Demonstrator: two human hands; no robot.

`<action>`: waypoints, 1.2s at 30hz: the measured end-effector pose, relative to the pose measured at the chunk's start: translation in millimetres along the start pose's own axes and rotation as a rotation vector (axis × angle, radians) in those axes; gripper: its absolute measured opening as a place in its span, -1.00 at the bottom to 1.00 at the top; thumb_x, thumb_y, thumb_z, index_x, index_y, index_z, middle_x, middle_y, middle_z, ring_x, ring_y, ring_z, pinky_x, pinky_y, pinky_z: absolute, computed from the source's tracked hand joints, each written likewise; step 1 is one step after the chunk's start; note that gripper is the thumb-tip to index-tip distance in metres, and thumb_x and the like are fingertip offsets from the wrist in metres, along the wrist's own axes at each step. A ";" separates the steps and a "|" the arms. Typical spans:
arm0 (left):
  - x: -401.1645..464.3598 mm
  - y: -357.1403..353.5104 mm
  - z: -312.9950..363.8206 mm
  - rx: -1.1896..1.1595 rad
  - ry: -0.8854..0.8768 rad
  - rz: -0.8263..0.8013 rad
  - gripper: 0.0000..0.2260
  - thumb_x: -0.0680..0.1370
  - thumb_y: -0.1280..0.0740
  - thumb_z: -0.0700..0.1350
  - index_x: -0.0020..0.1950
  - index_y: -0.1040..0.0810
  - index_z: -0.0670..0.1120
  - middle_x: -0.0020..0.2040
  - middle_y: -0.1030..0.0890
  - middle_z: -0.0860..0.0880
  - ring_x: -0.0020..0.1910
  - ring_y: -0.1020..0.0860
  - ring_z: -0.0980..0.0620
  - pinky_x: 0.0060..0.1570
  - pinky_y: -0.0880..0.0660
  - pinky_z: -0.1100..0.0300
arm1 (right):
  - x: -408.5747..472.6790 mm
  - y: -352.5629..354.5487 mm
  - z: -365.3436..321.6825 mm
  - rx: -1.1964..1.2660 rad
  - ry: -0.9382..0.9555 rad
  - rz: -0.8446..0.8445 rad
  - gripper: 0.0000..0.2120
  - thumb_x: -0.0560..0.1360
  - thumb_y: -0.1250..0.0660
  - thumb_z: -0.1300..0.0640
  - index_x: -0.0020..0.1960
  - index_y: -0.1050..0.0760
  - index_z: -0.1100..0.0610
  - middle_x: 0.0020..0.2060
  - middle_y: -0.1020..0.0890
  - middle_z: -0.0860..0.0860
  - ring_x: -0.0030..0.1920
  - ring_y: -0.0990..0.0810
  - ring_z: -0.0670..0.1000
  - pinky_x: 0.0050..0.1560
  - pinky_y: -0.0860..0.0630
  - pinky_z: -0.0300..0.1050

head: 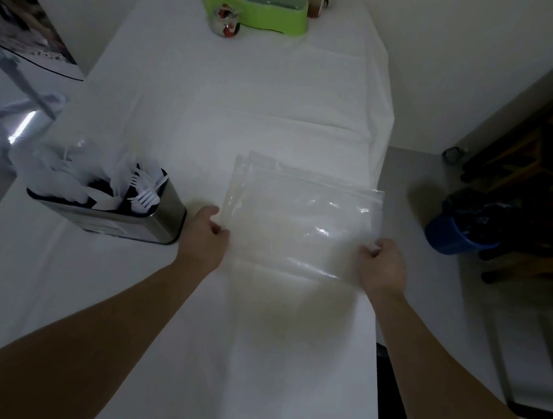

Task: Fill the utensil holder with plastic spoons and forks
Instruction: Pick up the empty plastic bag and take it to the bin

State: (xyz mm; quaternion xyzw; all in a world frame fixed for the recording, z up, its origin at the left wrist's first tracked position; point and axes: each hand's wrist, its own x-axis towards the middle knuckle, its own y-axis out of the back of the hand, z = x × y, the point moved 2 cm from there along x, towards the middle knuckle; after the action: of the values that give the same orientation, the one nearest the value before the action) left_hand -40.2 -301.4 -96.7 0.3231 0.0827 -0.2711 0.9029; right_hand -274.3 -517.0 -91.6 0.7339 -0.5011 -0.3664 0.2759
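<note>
Both hands pinch a clear plastic bag (298, 218) over the white surface (210, 115), left hand (205, 235) and right hand (382, 264) with fingers curled on its near corners, while the utensil holder (110, 206), at left, holds white spoons and forks (126, 183).

A green tray (256, 10) and a blue bin (451, 238).

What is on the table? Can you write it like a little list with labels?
table: white cloth
holder: metal utensil holder, left side, with white plastic forks and spoons in it
bags: clear plastic bags, flat, look empty
left hand: left hand pinches the bags' left edge
right hand: right hand pinches the bags' right edge
far end: green tray, small shiny figure
floor, right: blue bin
</note>
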 end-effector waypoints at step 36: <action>-32.3 1.6 7.8 0.448 -0.228 -0.129 -0.55 0.51 -0.27 -0.23 0.41 -0.39 -0.07 0.12 -0.61 -0.18 0.10 -0.57 -0.22 0.03 -0.55 0.00 | -97.8 13.2 34.5 0.084 -0.133 0.128 -0.85 0.55 -0.24 0.14 0.05 -0.55 0.10 -0.11 -0.64 0.05 -0.11 -0.58 0.08 -0.12 -0.49 -0.11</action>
State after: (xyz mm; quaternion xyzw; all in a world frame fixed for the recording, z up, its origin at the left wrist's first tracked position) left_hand -66.6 -291.2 -79.3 0.4763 -0.0615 -0.3743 0.7933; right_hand -331.8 -431.2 -75.8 0.6853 -0.5790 -0.3747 0.2336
